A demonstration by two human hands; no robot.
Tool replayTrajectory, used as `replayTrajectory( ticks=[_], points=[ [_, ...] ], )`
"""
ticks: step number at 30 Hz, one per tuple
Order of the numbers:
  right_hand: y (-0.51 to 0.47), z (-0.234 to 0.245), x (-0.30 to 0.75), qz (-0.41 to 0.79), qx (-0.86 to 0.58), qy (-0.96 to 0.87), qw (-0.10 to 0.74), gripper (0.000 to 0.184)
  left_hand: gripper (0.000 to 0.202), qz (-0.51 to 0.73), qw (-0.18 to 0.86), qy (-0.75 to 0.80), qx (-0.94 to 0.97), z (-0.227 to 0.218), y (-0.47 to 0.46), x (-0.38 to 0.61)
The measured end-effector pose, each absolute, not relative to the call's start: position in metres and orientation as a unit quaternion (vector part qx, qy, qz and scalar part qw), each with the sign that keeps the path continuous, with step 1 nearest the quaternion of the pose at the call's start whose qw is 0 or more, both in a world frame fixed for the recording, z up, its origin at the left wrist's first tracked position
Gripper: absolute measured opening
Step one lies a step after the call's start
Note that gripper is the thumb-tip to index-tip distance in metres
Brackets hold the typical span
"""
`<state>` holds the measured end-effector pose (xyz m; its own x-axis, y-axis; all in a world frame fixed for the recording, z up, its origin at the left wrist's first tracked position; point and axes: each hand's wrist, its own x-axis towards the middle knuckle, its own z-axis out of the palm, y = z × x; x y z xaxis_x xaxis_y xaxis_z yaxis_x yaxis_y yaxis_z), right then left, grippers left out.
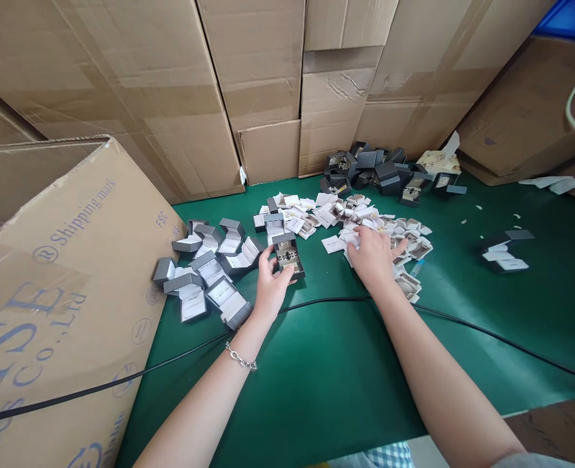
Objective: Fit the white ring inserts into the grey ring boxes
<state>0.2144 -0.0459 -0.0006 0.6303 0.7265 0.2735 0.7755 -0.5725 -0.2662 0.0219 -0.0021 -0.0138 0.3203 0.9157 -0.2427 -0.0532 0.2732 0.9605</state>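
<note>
The left hand (pixel 269 281) has its fingers (pixel 267 258) curled around the near left edge of a small open grey box (pixel 287 255), thumb against its front corner; the box rests on the green worktop (pixel 326 364) with its lid standing up at 12 o'clock. The right hand (pixel 373 257) lies palm down on a heap of white cards (pixel 365 218), fingers bent and closing on the cards under them. At 9 o'clock from the left hand sits a cluster of open grey boxes with white linings (pixel 209 266), just beside a large cardboard carton (pixel 58 286) printed in blue. At 12 o'clock, against stacked cartons (pixel 268 84), lies a pile of dark boxes (pixel 370 170). A black cable (pixel 487 335) crosses the worktop beneath both forearms. At 3 o'clock lie a few separate boxes (pixel 505 250).
</note>
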Motion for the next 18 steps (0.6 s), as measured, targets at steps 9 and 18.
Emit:
replayTrajectory(
  ticks=[9, 18],
  points=[
    [-0.045, -0.003, 0.220, -0.083, -0.876, -0.438, 0.185, 0.032, 0.067, 0.363, 0.647, 0.450, 0.498, -0.019, -0.001, 0.022],
    [-0.050, 0.008, 0.214, -0.225, -0.797, -0.468, 0.308, 0.026, 0.041, 0.376, 0.626, 0.457, 0.508, -0.025, -0.001, 0.024]
  ],
)
